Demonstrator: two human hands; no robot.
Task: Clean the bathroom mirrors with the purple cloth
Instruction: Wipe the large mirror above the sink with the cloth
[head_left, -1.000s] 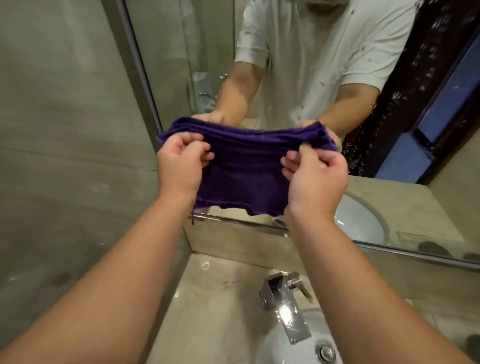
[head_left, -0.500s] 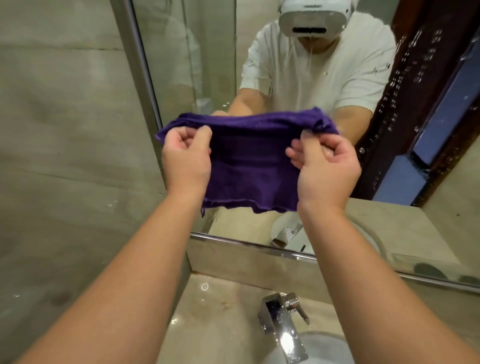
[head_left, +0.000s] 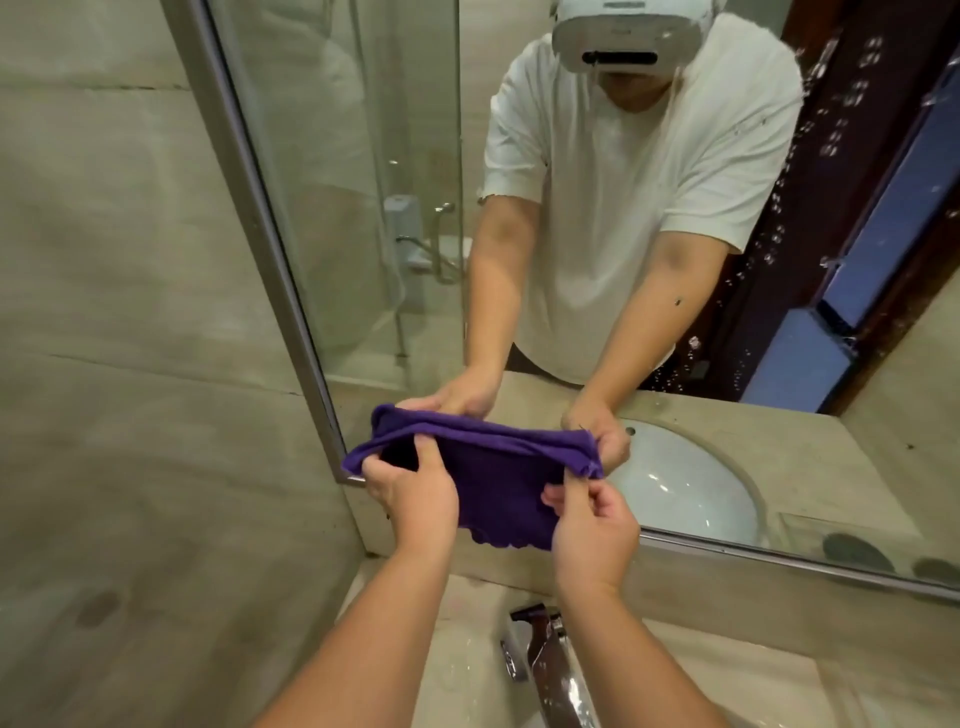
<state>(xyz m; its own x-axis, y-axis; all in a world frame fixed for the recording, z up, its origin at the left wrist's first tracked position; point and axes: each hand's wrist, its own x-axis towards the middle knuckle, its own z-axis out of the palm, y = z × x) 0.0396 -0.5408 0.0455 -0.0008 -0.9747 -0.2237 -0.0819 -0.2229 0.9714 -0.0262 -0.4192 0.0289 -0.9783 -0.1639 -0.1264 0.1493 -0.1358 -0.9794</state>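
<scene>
Both hands pinch the purple cloth (head_left: 498, 483) taut mid-frame, left hand (head_left: 415, 493) and right hand (head_left: 592, 530) at its top corners, before the mirror (head_left: 649, 208).

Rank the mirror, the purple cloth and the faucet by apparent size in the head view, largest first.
1. mirror, by far
2. purple cloth
3. faucet, smallest as seen, though the bottom edge cuts it off

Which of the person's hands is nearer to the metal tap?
Right. The right hand sits almost directly above the tap; the left hand is farther off, up and to its left.
</scene>
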